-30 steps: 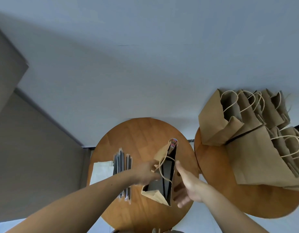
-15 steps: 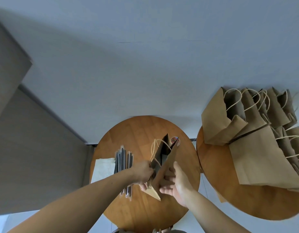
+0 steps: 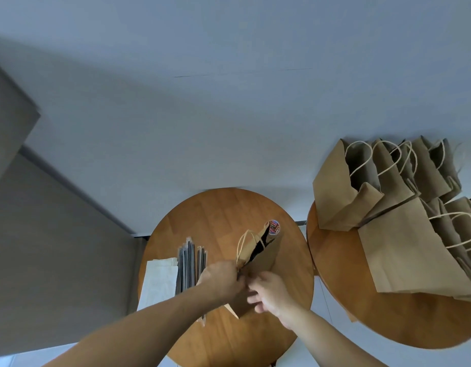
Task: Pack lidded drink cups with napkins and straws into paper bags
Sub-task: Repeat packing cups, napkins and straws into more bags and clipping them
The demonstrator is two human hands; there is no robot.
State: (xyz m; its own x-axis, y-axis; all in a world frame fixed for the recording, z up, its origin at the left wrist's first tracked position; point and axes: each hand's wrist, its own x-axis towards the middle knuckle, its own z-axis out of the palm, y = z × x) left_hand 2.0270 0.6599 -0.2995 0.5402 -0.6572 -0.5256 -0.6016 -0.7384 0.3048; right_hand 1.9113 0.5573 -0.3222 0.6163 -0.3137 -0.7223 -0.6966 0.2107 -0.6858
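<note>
A brown paper bag (image 3: 266, 256) with twine handles stands tilted on the left round wooden table (image 3: 221, 215). Its mouth is squeezed almost flat. A lidded cup (image 3: 274, 227) with a colourful lid shows just behind the bag's far end. My left hand (image 3: 221, 280) grips the bag's near top edge by the handles. My right hand (image 3: 272, 291) pinches the same near edge from the right, fingers curled on the paper. Wrapped straws (image 3: 190, 263) lie in a bundle left of the bag, beside a stack of white napkins (image 3: 160, 279).
A second round wooden table (image 3: 343, 295) stands close on the right, crowded with several brown paper bags (image 3: 404, 250), some upright and open, some lying down. A pale wall rises behind both tables. Grey floor lies to the left.
The bag's mouth went from wide open to pressed nearly flat. My right hand moved left onto the bag's near edge and my left hand closed tighter on it.
</note>
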